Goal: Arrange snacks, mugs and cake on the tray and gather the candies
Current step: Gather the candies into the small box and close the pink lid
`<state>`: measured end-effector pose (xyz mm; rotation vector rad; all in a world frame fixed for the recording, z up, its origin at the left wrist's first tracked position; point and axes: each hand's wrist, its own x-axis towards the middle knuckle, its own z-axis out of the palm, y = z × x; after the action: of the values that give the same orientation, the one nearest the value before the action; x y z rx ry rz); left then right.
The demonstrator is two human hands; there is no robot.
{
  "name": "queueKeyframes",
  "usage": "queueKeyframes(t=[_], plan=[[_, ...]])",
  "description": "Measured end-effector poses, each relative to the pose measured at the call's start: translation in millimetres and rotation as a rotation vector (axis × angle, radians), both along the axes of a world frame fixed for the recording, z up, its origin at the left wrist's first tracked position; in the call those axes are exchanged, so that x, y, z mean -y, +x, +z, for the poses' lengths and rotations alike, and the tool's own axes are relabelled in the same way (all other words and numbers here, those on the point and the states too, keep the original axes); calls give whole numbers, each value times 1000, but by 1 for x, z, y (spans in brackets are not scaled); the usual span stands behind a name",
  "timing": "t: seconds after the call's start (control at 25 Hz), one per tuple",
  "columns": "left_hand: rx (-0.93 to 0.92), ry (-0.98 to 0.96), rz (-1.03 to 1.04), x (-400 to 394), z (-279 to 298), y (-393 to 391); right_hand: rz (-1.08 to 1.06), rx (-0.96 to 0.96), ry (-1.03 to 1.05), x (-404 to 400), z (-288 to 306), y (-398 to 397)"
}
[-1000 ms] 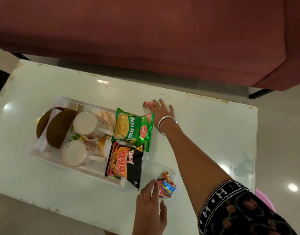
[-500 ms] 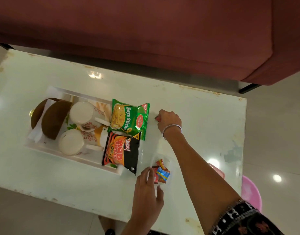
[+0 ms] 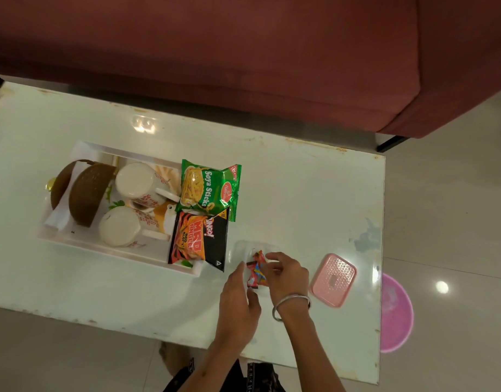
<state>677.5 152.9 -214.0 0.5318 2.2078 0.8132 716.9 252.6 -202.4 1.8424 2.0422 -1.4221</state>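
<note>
A white tray [image 3: 102, 247] on the glass table [image 3: 300, 193] holds a brown cake [image 3: 86, 193], two white mugs [image 3: 134, 181] [image 3: 119, 230], a green Soya Sticks packet [image 3: 208, 190] and a black Mad Angles packet [image 3: 198, 240]. To the right of the tray stands a small clear container [image 3: 240, 248] with several wrapped candies [image 3: 255, 274] in it. My left hand [image 3: 238, 301] grips the container's near left side. My right hand [image 3: 286, 275] reaches in from the right, its fingertips pinched on a candy at the top of the pile.
A pink perforated lid [image 3: 333, 280] lies flat just right of my right hand, near the table's right edge. A dark red sofa [image 3: 243, 52] runs along the far side. A pink basin [image 3: 396, 312] sits on the floor below the right edge.
My right hand closed on a candy near the green packet and drew back to the clear container. The left hand closed on the container. The pink lid came into view.
</note>
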Motion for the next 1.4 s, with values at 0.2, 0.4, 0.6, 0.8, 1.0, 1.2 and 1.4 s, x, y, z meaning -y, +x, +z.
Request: queueKeyframes(t=[0.2,0.4,0.6,0.8,1.0,1.2,1.4], plan=[[1,11,38,2,-1,1,-31,-11,60,7,-3,3],[5,22,44,3,2,4,-302,9,233,-3,-16,27],[16,7,55,2,4,4,-435,437,77,-26,-47,64],[26,-14,56,4,5,2,-392,643,137,-33,-60,75],[60,-19,76,5,5,-1,-362,595,138,-40,-64,91],[116,-21,85,7,7,-3,-245,524,173,-37,-52,95],[215,-28,151,4,4,-5,-317,170,-2,-23,-34,52]])
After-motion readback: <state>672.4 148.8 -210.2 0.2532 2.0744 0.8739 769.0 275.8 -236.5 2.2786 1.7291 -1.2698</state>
